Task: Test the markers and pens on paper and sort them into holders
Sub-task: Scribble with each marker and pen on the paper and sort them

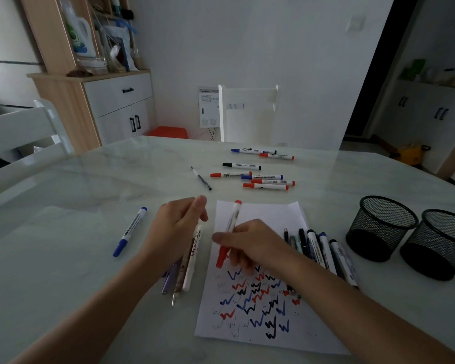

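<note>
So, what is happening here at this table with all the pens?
A person is testing pens. The right hand grips a red marker over the paper, which already bears many red, blue and black squiggles. The left hand holds a bunch of pens beside the sheet. A pile of pens lies right of the paper, loose markers lie farther back, and two black mesh holders stand at the right.

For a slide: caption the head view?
Right hand grips a red marker over the scribbled paper; left hand lies over a pen pile.
</note>
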